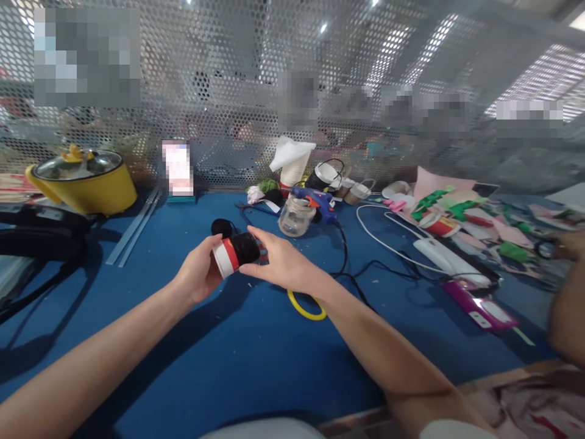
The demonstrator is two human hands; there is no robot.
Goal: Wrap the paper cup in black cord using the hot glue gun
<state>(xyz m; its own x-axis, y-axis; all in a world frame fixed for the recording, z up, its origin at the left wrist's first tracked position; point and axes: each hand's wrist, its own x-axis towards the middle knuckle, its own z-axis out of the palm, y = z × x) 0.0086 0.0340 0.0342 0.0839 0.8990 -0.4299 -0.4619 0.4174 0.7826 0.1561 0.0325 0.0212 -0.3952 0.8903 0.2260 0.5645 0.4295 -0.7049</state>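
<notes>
Over the blue table [183, 378], your right hand [276, 261] is partly open, thumb and fingers spread around the black end of the cup [236, 252], while your left hand [198, 268] curls round its white end. You have it tipped nearly sideways, long axis running from white at lower left to black at upper right; any lettering is too small to read, and a narrow red band divides the two colours.

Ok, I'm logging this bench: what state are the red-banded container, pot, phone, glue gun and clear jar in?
Red-banded container: tilted, held between left hand and right hand
Yellow pot: lid on
Phone: upright, lit
Glue gun: lying, cord attached, heat unclear
Clear jar: lidded or not, unclear
</notes>
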